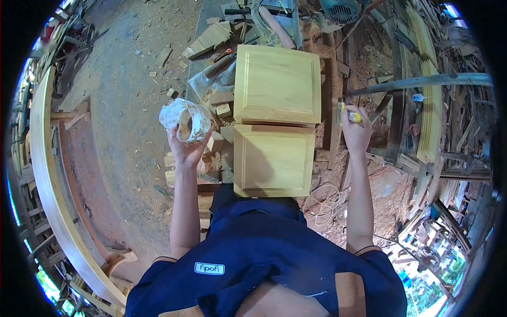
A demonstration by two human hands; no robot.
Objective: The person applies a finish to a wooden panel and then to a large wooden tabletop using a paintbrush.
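Observation:
My left hand [189, 150] is wrapped round a round tub [170, 113] smeared with white, its opening tilted toward me and some brownish stuff inside. In my right hand [356, 132] is a yellow-handled paintbrush [353, 117], gripped to the right of the panels; its bristle end is small and hard to make out. Between my hands lie two pale yellow wooden panels with raised fields, a far panel [278, 83] and a near panel [274, 164], end to end with a narrow gap. A shadow falls across the near panel. Neither hand touches the panels.
Wood offcuts [224, 110] are piled left of the panels, close to my left forearm. A long curved-looking board [47, 174] runs along the far left. Beyond the panels sits a motor [340, 10]. A coiled cord [328, 203] lies on the ground near my right forearm.

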